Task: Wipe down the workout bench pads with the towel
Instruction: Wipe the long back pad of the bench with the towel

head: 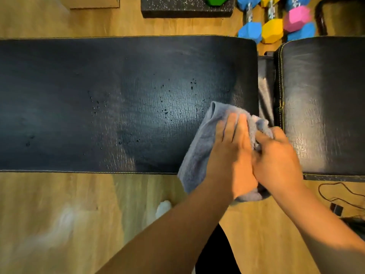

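Observation:
A long black bench pad (118, 99) runs across the view, speckled with small droplets near its middle. A second black pad (324, 99) lies to its right across a narrow gap. A grey-blue towel (199, 151) is bunched on the long pad's near right corner and hangs over the front edge. My left hand (233, 153) presses flat on the towel with straight fingers. My right hand (276, 157) grips the towel's right end, fingers curled round the bunched cloth.
Coloured dumbbells (272, 30) lie on the wooden floor behind the gap, beside a black speckled mat (185, 8). A thin black cable (339, 196) lies on the floor at the near right. Wooden floor (79, 214) fronts the bench.

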Motion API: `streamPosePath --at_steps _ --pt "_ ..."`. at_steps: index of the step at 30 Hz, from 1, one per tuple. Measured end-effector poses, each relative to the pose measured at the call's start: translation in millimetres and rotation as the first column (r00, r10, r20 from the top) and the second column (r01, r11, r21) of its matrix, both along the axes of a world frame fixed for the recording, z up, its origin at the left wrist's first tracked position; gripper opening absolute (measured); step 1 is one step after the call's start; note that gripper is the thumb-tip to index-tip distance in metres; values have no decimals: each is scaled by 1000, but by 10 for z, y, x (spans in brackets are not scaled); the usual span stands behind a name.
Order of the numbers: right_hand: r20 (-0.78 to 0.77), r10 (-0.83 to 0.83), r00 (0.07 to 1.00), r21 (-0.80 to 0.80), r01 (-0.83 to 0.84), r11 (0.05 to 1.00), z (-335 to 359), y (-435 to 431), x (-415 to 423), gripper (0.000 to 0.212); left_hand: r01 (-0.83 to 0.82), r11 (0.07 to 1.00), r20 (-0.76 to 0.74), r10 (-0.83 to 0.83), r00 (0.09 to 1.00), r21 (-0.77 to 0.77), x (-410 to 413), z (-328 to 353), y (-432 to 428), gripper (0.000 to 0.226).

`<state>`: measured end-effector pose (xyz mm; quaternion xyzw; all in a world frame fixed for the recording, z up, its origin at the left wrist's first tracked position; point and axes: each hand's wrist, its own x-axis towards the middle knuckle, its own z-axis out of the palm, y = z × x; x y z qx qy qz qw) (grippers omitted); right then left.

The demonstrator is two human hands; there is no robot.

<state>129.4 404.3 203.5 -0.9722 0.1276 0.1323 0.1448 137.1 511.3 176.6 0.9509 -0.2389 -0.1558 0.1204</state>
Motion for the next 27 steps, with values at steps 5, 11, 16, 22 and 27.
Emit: streamPosePath --at_steps 5,11,16,22,27 --pt "67 193 979 -77 -188 979 15 358 180 44 -77 993 2 78 997 -84 -40 26 419 90" --pt "96 377 921 122 -387 914 64 1322 564 36 -155 960 -39 168 985 234 63 30 1292 88" --pt "89 237 967 143 -248 958 45 791 502 37 -317 939 -91 330 940 130 151 146 901 91" --pt "62 -22 998 67 17 998 -7 30 418 46 -130 988 -38 133 990 79 445 71 301 90" --pt "78 247 966 -111 -237 965 -5 653 571 50 -168 983 8 170 985 -77 330 7 764 82"
